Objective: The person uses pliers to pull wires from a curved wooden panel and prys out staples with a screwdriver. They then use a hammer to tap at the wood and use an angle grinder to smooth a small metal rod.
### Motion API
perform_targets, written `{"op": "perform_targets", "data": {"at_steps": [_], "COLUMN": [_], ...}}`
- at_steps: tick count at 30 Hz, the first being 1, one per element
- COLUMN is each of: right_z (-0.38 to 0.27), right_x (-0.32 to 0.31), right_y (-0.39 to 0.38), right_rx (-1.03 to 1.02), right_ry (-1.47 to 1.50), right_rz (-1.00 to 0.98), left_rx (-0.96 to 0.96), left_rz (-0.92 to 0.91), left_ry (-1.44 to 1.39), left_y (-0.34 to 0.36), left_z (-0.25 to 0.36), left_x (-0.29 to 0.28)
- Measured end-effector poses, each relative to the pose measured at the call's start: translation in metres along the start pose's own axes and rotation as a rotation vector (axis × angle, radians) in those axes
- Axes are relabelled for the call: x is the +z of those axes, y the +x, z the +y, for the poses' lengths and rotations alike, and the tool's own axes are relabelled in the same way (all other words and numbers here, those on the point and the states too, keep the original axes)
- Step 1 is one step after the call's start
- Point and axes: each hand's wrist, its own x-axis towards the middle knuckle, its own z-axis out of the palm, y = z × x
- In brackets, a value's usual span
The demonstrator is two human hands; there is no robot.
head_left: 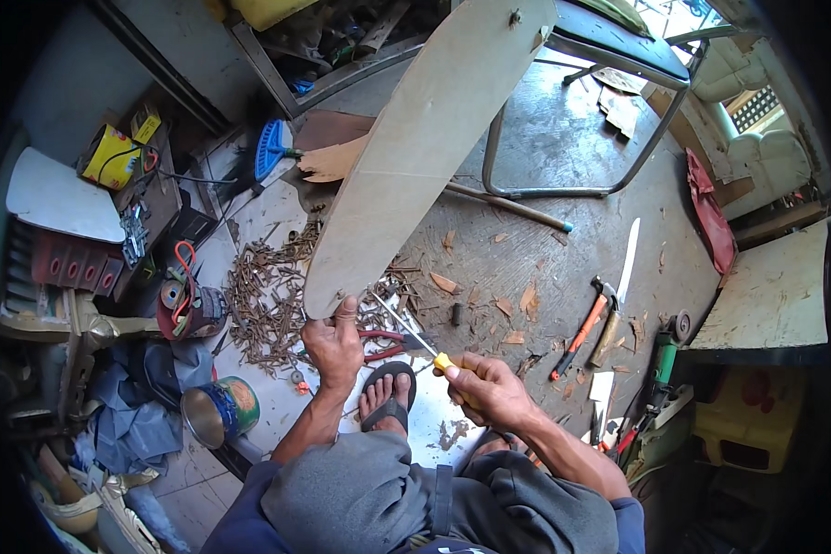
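Note:
A long pale wooden board (406, 152) with a rounded near end slants up and away from me, its far end against a metal-framed chair (619, 42). My left hand (335, 346) is closed on the near end, thumb on the upper face. In my right hand (491, 390) is a screwdriver (441, 359) with a yellow handle. Its shaft points up and left, and the tip comes close to the board's near edge; whether it touches I cannot tell. Below the board, red-handled pliers (383, 345) lie on the floor.
A heap of rusty screws or nails (266, 291) spreads at left. On the right lie a hammer (580, 337), a long knife (619, 295) and a green angle grinder (663, 360). An open tin can (220, 413) and a blue brush (270, 150) are at left. Wood chips litter the floor.

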Motion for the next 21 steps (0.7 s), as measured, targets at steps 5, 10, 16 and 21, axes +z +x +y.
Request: {"op": "perform_targets", "data": {"at_steps": [5,10,16,21], "right_z": [0.018,0.02,0.017,0.021], "right_x": [0.007,0.01,-0.013,-0.014], "right_y": [0.006,0.001,0.005,0.004], "right_rx": [-0.777,-0.685,0.012,0.13], "right_ry": [-1.114,-1.159,0.198,0.518], "right_rz": [0.453,0.445,-0.158,-0.333], "left_rx": [0.037,0.069,0.021,0.084], "left_rz": [0.024,-0.002,-0.056,-0.048], "left_ry": [0.077,0.107,0.006,-0.014], "left_y": [0.001,0.002,0.001,0.001], "left_z": [-0.002,0.005,-0.002,0.003], "left_x": [0.0,0.001,-0.005,0.003]}}
